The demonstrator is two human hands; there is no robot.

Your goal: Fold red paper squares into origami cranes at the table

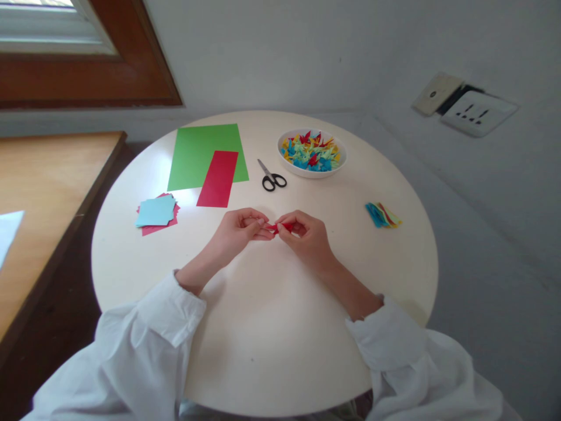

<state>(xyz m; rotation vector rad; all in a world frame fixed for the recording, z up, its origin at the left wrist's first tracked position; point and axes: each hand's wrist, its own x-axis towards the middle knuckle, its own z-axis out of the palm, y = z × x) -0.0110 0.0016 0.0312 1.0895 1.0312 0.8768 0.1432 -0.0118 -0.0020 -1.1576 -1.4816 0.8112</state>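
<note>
Between my two hands is a small folded piece of red paper (287, 226), held just above the middle of the round table. My left hand (245, 227) pinches its left end between thumb and fingers. On its right end, my right hand (307, 234) has thumb and fingertips closed. The fingers cover much of the paper, so its full shape is hidden. Beyond the hands lie black-handled scissors (272, 180), partly spread, and a red paper strip (219, 181) that overlaps a green paper sheet (193, 158).
A white bowl (313, 173) of colourful folded paper cranes stands at the back of the white table (263, 351). Blue and red paper squares (155, 211) are stacked at left; folded coloured pieces (382, 215) lie at right. A wooden table (52, 175) stands left, walls behind and right.
</note>
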